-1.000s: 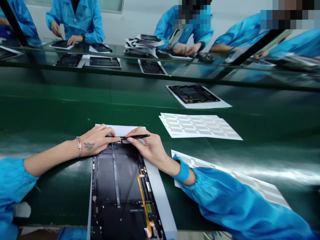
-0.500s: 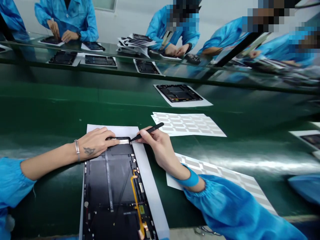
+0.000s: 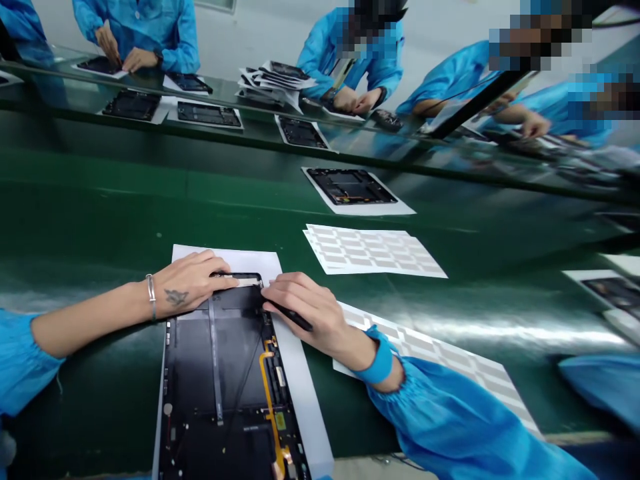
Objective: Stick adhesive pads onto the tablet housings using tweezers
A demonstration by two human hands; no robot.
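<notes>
Green assembly belt (image 3: 90,200) carries black tablet back housing (image 3: 215,373) on white paper sheet (image 3: 225,261). Left hand (image 3: 193,283) lies open on housing top edge, just apart from right hand (image 3: 310,310), which pinches black tweezers (image 3: 295,318).

No legible text, label, brand or number found. The pale rectangles on the sheet (image 3: 375,250) at two o'clock show no readable print. Markings on the device back panel (image 3: 225,373) at six o'clock are too small to read.
</notes>
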